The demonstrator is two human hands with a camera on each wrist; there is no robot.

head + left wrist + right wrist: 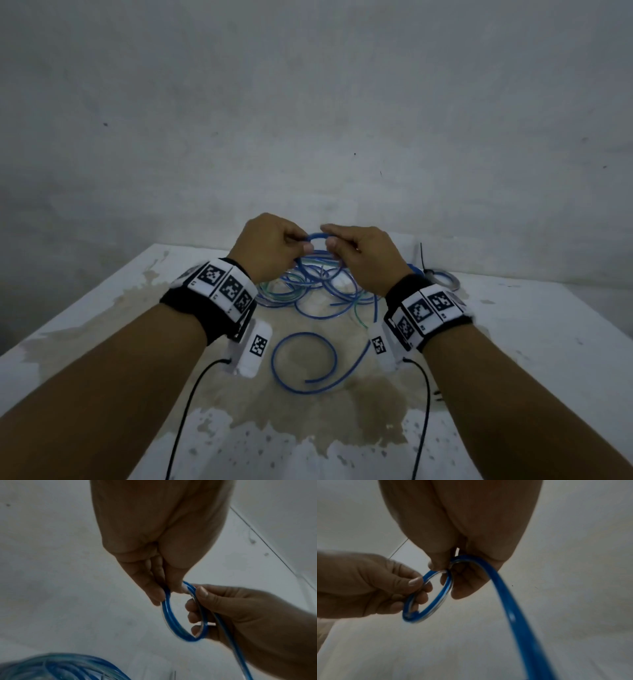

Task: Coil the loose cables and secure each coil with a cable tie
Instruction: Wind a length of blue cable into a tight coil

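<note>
A small coil of blue cable (317, 235) is held up above the table between both hands. My left hand (301, 245) pinches its left side with thumb and fingers. My right hand (330, 240) grips the right side, fingers curled through the ring. The left wrist view shows the coil (173, 630) with several turns, and my right hand (240, 615) coming in from the right. In the right wrist view, the coil (435, 604) has a blue tail (510, 615) running down from my right palm.
A tangle of loose blue and greenish cables (308, 287) lies on the stained white table (513, 342) under my hands. A loose blue loop (305, 359) lies nearer me. At the right, a finished coil (443, 275) carries a black cable tie (424, 260). A grey wall stands behind.
</note>
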